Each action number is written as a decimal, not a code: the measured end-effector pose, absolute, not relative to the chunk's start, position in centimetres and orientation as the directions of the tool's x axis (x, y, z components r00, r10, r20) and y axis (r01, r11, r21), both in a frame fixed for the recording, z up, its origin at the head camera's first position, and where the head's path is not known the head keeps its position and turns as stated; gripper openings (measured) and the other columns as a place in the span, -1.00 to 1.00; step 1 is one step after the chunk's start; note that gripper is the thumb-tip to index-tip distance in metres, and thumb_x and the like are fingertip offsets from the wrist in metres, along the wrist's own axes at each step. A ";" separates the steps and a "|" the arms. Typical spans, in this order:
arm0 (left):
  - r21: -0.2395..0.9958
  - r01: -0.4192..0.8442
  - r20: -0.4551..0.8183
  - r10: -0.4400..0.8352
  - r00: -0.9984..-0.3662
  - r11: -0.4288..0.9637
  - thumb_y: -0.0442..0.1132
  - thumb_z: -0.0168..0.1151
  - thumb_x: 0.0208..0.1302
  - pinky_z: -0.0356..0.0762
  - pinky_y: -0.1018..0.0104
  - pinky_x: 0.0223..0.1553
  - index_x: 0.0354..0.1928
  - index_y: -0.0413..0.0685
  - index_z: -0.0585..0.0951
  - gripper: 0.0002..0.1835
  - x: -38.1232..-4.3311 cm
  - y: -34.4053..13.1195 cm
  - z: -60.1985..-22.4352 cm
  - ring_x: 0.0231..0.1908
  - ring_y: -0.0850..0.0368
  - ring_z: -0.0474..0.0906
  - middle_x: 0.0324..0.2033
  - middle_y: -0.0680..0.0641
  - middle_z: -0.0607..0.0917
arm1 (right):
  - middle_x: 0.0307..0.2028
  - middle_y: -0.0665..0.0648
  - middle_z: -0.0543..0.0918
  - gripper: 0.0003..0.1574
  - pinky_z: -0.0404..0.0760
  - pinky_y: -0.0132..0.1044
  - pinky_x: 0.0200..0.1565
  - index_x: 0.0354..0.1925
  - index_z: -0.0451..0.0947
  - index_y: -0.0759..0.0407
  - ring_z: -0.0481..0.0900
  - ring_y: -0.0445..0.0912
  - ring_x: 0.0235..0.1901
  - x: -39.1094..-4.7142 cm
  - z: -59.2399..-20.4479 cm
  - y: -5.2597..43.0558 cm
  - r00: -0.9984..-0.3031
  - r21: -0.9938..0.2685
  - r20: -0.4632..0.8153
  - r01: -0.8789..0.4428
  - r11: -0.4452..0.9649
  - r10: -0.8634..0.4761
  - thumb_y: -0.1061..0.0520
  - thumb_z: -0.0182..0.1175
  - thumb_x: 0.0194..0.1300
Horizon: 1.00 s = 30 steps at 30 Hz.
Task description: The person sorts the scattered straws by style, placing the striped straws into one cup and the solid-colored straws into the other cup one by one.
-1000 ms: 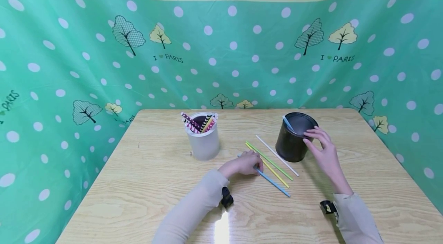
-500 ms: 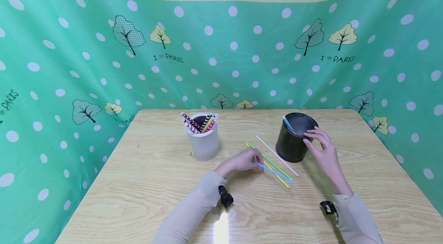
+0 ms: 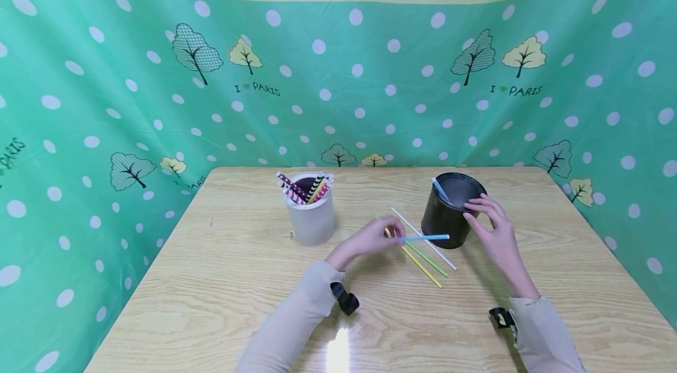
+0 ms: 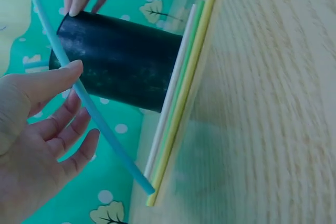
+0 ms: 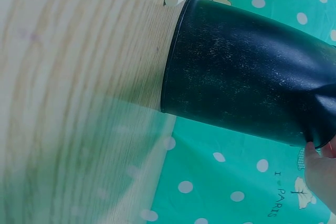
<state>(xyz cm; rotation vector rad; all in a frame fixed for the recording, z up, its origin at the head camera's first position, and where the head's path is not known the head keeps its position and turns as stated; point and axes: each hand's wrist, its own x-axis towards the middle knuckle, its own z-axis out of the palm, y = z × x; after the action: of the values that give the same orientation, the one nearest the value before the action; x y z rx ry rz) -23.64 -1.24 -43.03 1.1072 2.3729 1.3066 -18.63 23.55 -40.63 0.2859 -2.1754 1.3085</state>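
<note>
My left hand (image 3: 374,237) pinches a light-blue straw (image 3: 431,237) between thumb and fingers, above the other straws. In the left wrist view that straw (image 4: 103,124) slants across, the thumb on its middle. A black cup (image 3: 442,225) stands upright on the right, with another blue straw (image 3: 440,190) leaning inside it. My right hand (image 3: 498,238) holds the cup by its right rim, thumb and fingertips at the edge. Below the left hand lie a yellow straw (image 3: 424,269), a green straw (image 3: 431,261) and a white straw (image 3: 443,257), side by side on the table.
A frosted white cup (image 3: 312,225) stands left of the loose straws, holding several patterned straws (image 3: 317,191). The wooden table (image 3: 222,279) ends at the back against a green dotted cloth (image 3: 296,91).
The left hand has lifted the blue straw off the table, and its free end has swung up toward the black cup. The right hand stays at the cup's rim.
</note>
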 end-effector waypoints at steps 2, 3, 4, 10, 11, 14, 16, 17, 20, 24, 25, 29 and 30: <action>0.804 0.502 0.168 0.687 -0.707 0.320 -0.39 0.19 0.09 0.44 0.52 -0.34 -0.36 -0.16 0.50 -0.92 -23.6 -1.2 -42.7 -0.38 0.30 0.40 -0.42 -0.02 0.55 | -0.13 0.15 0.47 -0.75 0.17 -0.58 0.17 -0.20 0.51 0.47 0.20 0.00 0.18 -19.0 -41.3 24.0 -0.808 -0.737 0.579 -0.463 0.492 0.107 0.43 0.16 0.07; 0.807 0.499 0.175 0.680 -0.712 0.315 -0.38 0.20 0.09 0.45 0.51 -0.33 -0.36 -0.15 0.50 -0.92 -23.5 -1.1 -42.6 -0.37 0.29 0.40 -0.42 -0.01 0.55 | -0.13 0.10 0.48 -0.74 0.17 -0.57 0.17 -0.19 0.51 0.46 0.20 -0.04 0.19 -19.1 -41.5 24.1 -0.807 -0.737 0.580 -0.466 0.490 0.106 0.42 0.16 0.07; 0.810 0.497 0.181 0.673 -0.717 0.312 -0.38 0.20 0.09 0.46 0.49 -0.31 -0.36 -0.15 0.49 -0.91 -23.5 -1.1 -42.4 -0.37 0.29 0.41 -0.42 0.00 0.54 | -0.13 0.07 0.48 -0.74 0.17 -0.57 0.17 -0.19 0.52 0.44 0.20 -0.07 0.19 -19.3 -41.8 24.3 -0.810 -0.738 0.576 -0.460 0.493 0.108 0.40 0.17 0.07; 0.830 0.472 0.198 0.633 -0.748 0.299 -0.39 0.18 0.11 0.48 0.41 -0.19 -0.31 -0.20 0.49 -0.90 -23.1 -0.7 -41.7 -0.31 0.24 0.44 -0.37 -0.05 0.56 | -0.12 -0.11 0.45 -0.74 0.17 -0.55 0.18 -0.18 0.53 0.40 0.19 -0.11 0.19 -19.5 -42.2 24.5 -0.811 -0.739 0.576 -0.464 0.489 0.101 0.32 0.18 0.10; 0.837 0.464 0.199 0.629 -0.751 0.289 -0.39 0.17 0.12 0.48 0.41 -0.18 -0.30 -0.21 0.49 -0.90 -22.9 -0.7 -41.2 -0.30 0.23 0.45 -0.37 -0.07 0.56 | -0.12 -0.13 0.45 -0.74 0.17 -0.56 0.18 -0.18 0.53 0.39 0.19 -0.11 0.19 -19.5 -42.2 24.5 -0.810 -0.738 0.577 -0.465 0.489 0.100 0.32 0.18 0.10; 0.863 0.435 0.199 0.617 -0.761 0.257 -0.42 0.14 0.13 0.48 0.39 -0.15 -0.28 -0.26 0.48 -0.89 -22.1 -0.7 -39.7 -0.27 0.18 0.46 -0.34 -0.13 0.57 | -0.13 -0.15 0.45 -0.75 0.17 -0.56 0.18 -0.19 0.53 0.40 0.20 -0.09 0.19 -19.5 -42.2 24.6 -0.807 -0.733 0.583 -0.471 0.492 0.097 0.33 0.18 0.10; 0.877 0.419 0.204 0.606 -0.769 0.236 -0.43 0.12 0.14 0.48 0.39 -0.14 -0.26 -0.29 0.47 -0.88 -21.7 -0.7 -38.6 -0.26 0.16 0.47 -0.33 -0.15 0.56 | -0.13 -0.14 0.45 -0.75 0.17 -0.56 0.18 -0.19 0.53 0.40 0.20 -0.10 0.19 -19.5 -42.2 24.6 -0.806 -0.730 0.585 -0.471 0.496 0.095 0.32 0.18 0.10; 0.880 0.418 0.212 0.599 -0.772 0.227 -0.43 0.12 0.14 0.47 0.41 -0.14 -0.26 -0.29 0.47 -0.89 -21.5 -0.7 -38.2 -0.26 0.17 0.47 -0.33 -0.15 0.56 | -0.13 -0.13 0.45 -0.75 0.16 -0.56 0.18 -0.19 0.53 0.40 0.20 -0.10 0.19 -19.6 -42.3 24.6 -0.806 -0.730 0.584 -0.470 0.497 0.095 0.32 0.18 0.10; 0.885 0.413 0.227 0.575 -0.786 0.216 -0.43 0.10 0.16 0.48 0.44 -0.15 -0.25 -0.30 0.45 -0.88 -21.3 -0.4 -37.5 -0.23 0.16 0.46 -0.31 -0.16 0.54 | -0.12 -0.09 0.45 -0.75 0.16 -0.55 0.18 -0.18 0.53 0.39 0.19 -0.11 0.20 -19.6 -42.3 24.6 -0.808 -0.728 0.581 -0.464 0.505 0.095 0.31 0.18 0.11; 0.896 0.402 0.249 0.534 -0.808 0.190 -0.43 0.10 0.16 0.49 0.49 -0.20 -0.24 -0.32 0.45 -0.87 -21.3 0.1 -36.7 -0.23 0.16 0.46 -0.30 -0.18 0.54 | -0.12 -0.03 0.46 -0.74 0.16 -0.55 0.19 -0.18 0.53 0.40 0.19 -0.09 0.20 -19.6 -42.3 24.7 -0.810 -0.729 0.579 -0.461 0.505 0.096 0.31 0.17 0.12; 0.900 0.396 0.252 0.523 -0.814 0.183 -0.43 0.10 0.16 0.49 0.50 -0.21 -0.24 -0.32 0.44 -0.87 -21.3 0.2 -36.5 -0.23 0.16 0.46 -0.30 -0.19 0.54 | -0.12 -0.02 0.46 -0.74 0.16 -0.55 0.19 -0.18 0.53 0.40 0.19 -0.09 0.20 -19.6 -42.4 24.7 -0.809 -0.729 0.580 -0.463 0.503 0.096 0.31 0.17 0.12; 0.911 0.389 0.282 0.480 -0.831 0.139 -0.44 0.10 0.16 0.51 0.51 -0.21 -0.23 -0.34 0.44 -0.85 -21.6 0.7 -35.7 -0.21 0.12 0.48 -0.27 -0.22 0.55 | -0.12 -0.09 0.45 -0.75 0.16 -0.57 0.18 -0.19 0.53 0.39 0.19 -0.09 0.20 -19.6 -42.4 24.7 -0.808 -0.730 0.581 -0.467 0.500 0.094 0.31 0.18 0.11; 0.913 0.386 0.287 0.470 -0.835 0.129 -0.43 0.10 0.16 0.50 0.51 -0.21 -0.22 -0.34 0.44 -0.85 -21.6 0.8 -35.5 -0.20 0.11 0.48 -0.26 -0.22 0.56 | -0.12 -0.12 0.45 -0.75 0.16 -0.57 0.18 -0.19 0.53 0.39 0.19 -0.08 0.20 -19.6 -42.4 24.7 -0.807 -0.729 0.583 -0.470 0.498 0.092 0.32 0.18 0.10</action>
<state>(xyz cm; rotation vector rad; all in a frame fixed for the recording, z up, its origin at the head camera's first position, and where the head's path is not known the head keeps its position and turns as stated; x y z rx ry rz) -21.59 0.78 -35.51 0.8762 2.3068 1.8287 -19.64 24.70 -42.40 0.3093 -2.1788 1.3019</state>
